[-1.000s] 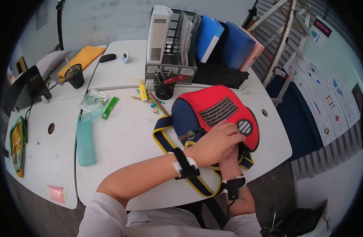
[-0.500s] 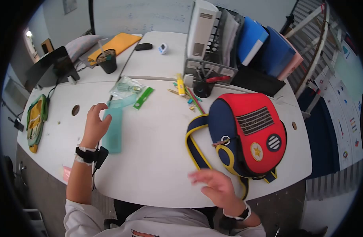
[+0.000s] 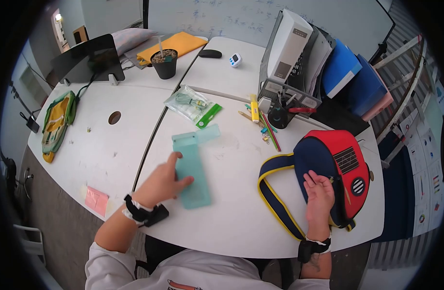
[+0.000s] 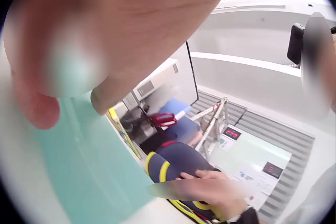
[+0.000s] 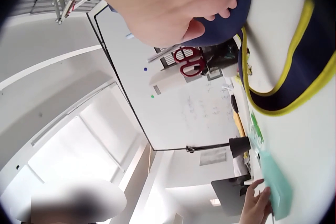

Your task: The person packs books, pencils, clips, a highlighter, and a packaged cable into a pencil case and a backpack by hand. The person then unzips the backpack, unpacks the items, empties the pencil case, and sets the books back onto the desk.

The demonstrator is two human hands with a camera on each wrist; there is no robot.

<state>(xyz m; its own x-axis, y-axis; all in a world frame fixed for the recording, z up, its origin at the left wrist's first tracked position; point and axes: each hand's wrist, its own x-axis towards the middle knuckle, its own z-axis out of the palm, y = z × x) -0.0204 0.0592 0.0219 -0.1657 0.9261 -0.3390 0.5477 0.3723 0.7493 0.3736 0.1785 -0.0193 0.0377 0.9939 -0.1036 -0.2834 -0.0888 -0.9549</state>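
A translucent teal pencil case (image 3: 194,176) lies on the white table, its narrow flap (image 3: 209,135) folded out at the far end. My left hand (image 3: 156,186) holds its near left side, thumb and fingertips on the case; in the left wrist view the fingers cover its upper end. On the right lies a red and navy backpack (image 3: 346,151) with a yellow-edged strap (image 3: 275,200) looped on the table. My right hand (image 3: 320,195) is at the bag's navy side, fingers loosely bent, holding nothing.
Pencils (image 3: 271,131) and a yellow highlighter (image 3: 254,108) lie near a black pen cup (image 3: 279,117). A clear packet with a cable (image 3: 188,104) lies beyond the case. A file rack (image 3: 292,92) stands at the back; a green-yellow pouch (image 3: 57,121) lies far left.
Both hands were together over the backpack, then parted. My left hand has reached the pencil case, which now sits further right of the table seam. My right hand has come back to the bag's side.
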